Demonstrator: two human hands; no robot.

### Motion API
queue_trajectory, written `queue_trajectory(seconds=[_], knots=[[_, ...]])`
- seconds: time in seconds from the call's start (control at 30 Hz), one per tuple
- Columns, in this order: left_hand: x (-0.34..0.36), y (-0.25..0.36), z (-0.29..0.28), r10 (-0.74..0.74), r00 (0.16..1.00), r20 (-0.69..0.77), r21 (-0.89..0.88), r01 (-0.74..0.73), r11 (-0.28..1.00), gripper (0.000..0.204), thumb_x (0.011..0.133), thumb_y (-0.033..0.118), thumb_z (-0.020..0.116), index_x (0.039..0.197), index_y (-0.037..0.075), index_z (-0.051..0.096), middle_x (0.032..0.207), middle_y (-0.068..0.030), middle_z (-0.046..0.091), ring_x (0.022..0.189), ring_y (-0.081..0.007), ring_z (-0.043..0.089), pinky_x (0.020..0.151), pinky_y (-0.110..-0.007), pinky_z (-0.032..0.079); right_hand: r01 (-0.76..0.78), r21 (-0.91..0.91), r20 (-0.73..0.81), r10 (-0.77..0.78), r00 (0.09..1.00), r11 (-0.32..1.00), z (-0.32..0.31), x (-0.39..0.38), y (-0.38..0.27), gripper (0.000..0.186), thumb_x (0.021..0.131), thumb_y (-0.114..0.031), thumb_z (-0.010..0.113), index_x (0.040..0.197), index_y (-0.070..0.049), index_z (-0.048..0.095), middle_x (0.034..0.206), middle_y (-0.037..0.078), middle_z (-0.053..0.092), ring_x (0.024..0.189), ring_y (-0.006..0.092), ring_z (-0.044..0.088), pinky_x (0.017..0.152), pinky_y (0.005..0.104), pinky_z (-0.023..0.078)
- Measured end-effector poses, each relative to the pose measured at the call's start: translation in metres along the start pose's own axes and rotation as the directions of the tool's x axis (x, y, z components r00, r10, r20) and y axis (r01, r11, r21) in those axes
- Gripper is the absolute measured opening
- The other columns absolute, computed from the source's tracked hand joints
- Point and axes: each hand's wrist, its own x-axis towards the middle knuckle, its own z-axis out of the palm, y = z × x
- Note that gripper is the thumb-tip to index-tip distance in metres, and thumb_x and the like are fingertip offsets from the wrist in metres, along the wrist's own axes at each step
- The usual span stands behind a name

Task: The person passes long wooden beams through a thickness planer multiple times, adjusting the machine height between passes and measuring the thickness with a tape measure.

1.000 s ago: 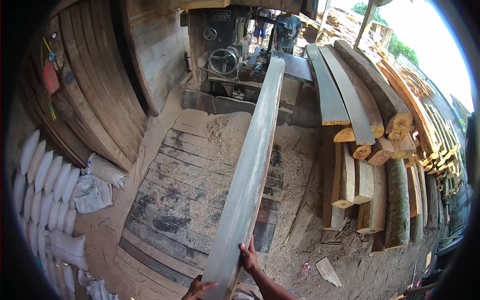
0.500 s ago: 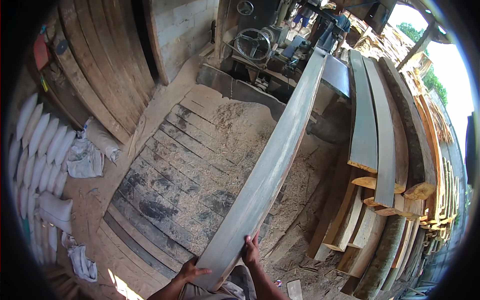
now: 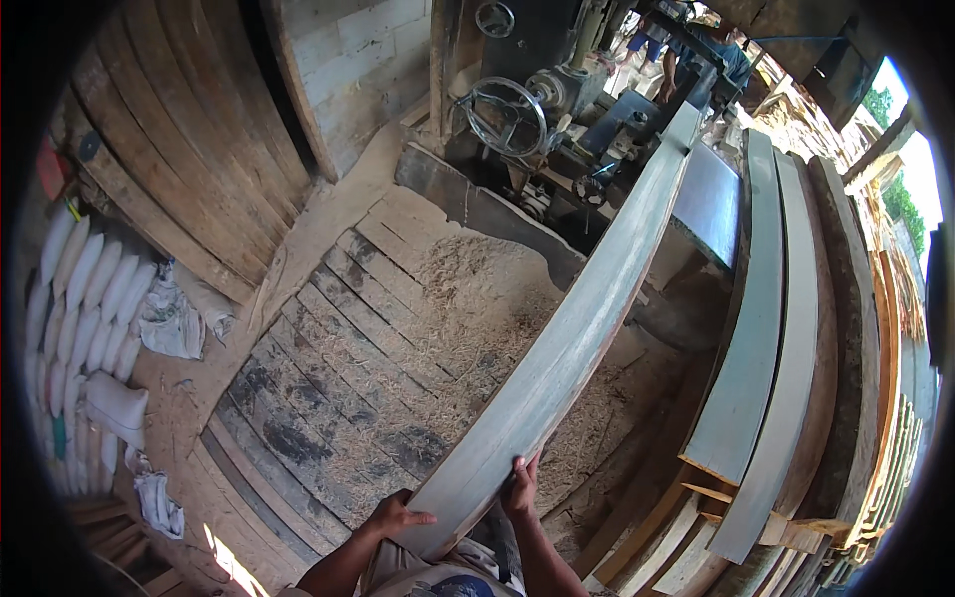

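A long pale grey wooden plank [image 3: 557,358] stretches from my body up to the saw machine [image 3: 617,119]. My left hand [image 3: 391,517] grips its left edge near the close end, thumb lying on top and the fingers hidden beneath. On the opposite edge, a little farther up, my right hand [image 3: 520,487] is closed round the side, thumb uppermost. The plank's near end rests close against my waist. Its far end meets the machine beside a shiny metal plate [image 3: 708,199].
Stacked planks and logs [image 3: 741,338] line the right side. Sawdust [image 3: 477,289] covers the slatted floor ahead. White sacks [image 3: 90,289] are piled at the left, near leaning boards [image 3: 189,129]. A handwheel [image 3: 504,117] fronts the machine; people [image 3: 676,50] stand behind it.
My view has shifted, so the machine and the stacked planks appear larger and farther right. Both hands keep their hold on the plank, which has moved slightly right in the picture.
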Motion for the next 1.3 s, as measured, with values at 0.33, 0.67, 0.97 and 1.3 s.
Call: queue_trajectory(seconds=[0.33, 0.67, 0.97, 1.3], knots=[[0.202, 0.171, 0.030, 0.165, 0.985, 0.047, 0.049, -0.167, 0.985, 0.072, 0.071, 0.044, 0.082, 0.124, 0.002, 0.059, 0.115, -0.0160, 0.067, 0.106, -0.0258, 0.063, 0.092, -0.036, 0.047, 0.119, -0.280, 0.059, -0.106, 0.993, 0.953, -0.017, 0.178, -0.156, 0.080, 0.097, -0.024, 0.055, 0.154, -0.008, 0.002, 0.155, 0.014, 0.023, 0.135, 0.0251, 0.033, 0.113, 0.0352, 0.023], [0.454, 0.373, 0.074, 0.133, 0.991, 0.003, 0.026, -0.133, 0.991, 0.072, 0.063, 0.043, 0.087, 0.115, -0.002, 0.065, 0.108, -0.0174, 0.069, 0.100, -0.0255, 0.066, 0.088, -0.034, 0.050, 0.300, -0.891, 0.263, -0.150, 0.953, 0.341, -0.049, 0.240, -0.258, 0.074, 0.070, -0.031, 0.085, 0.132, -0.004, 0.054, 0.116, 0.018, 0.058, 0.098, 0.0279, 0.059, 0.077, 0.0367, 0.053], [0.617, 0.549, 0.101, 0.197, 0.874, -0.444, 0.003, -0.219, 0.976, 0.069, 0.072, 0.056, 0.076, 0.105, -0.002, 0.060, 0.097, -0.0162, 0.066, 0.089, -0.0264, 0.065, 0.078, -0.038, 0.052, 0.225, -0.894, -0.143, -0.722, 0.677, 0.389, -0.027, 0.479, -0.344, 0.014, 0.084, -0.008, 0.073, 0.094, 0.000, 0.072, 0.077, 0.009, 0.062, 0.067, 0.0169, 0.059, 0.063, 0.0289, 0.047], [0.505, 0.436, 0.223, 0.202, 0.938, 0.282, 0.326, -0.292, 0.899, 0.046, 0.078, 0.046, 0.071, 0.093, 0.004, 0.057, 0.086, -0.0127, 0.064, 0.081, -0.0267, 0.064, 0.070, -0.039, 0.049, 0.146, -0.577, -0.086, -0.237, 0.968, 0.804, -0.063, 0.647, -0.470, 0.044, 0.090, -0.027, 0.066, 0.120, 0.006, 0.062, 0.111, 0.013, 0.068, 0.098, 0.0136, 0.060, 0.087, 0.0255, 0.046]])
